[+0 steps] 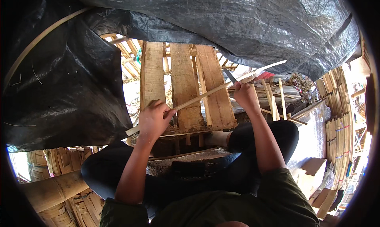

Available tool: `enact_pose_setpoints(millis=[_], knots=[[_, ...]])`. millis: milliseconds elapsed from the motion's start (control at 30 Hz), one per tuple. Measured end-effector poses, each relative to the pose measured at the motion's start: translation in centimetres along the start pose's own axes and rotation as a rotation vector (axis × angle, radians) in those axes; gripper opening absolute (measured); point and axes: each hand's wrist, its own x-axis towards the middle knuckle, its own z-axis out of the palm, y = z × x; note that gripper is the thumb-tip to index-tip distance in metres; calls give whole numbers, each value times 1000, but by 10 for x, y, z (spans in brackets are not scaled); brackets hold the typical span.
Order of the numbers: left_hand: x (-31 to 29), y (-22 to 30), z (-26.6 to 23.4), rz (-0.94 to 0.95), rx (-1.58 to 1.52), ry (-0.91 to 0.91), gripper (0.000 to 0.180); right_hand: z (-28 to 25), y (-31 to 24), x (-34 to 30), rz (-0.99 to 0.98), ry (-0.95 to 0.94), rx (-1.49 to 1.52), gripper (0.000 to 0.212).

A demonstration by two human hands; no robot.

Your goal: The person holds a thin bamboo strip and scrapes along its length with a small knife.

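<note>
Bamboo strip (206, 95) slants between two busy grips

In the head view, the long, pale strip runs from low on the left to high on the right, above the wooden planks (182, 84) in front of the person's legs. Its far end stands out against the dark tarpaulin (269, 25), and its near end juts past the left grip (152, 118). That grip is clamped on the strip, thumb against fingers. The right grip (247, 96) is closed around a knife (229, 75) whose blade points up and to the left; the strip passes right beside it, though whether the edge bites into it cannot be told.

The strip looks light and springy: stiff enough to span the gap between the grips, yet so slender that its long free end would probably whip or bend. It should split along its length more readily than it snaps across, and fresh edges may be sharp or splintery. A firm pinch on the broad faces, near the lower end and well apart from the blade, seems the best hold.
</note>
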Motion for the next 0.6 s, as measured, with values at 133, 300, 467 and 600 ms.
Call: enact_pose_setpoints(millis=[133,300,467,600], knots=[[-2,0,-1,-23,-31,34,30,13,-41,-38,-143,-201,-115,48],[-2,-1,-1,-48,-34,45,33,-6,-46,-31,-27,-251,-55,53],[-2,-3,0,-27,-19,36,33,-14,-28,-14,24,-162,-243,54],[0,-6,1,-30,-28,24,34,9,-36,-36,-52,-28,-200,53]])
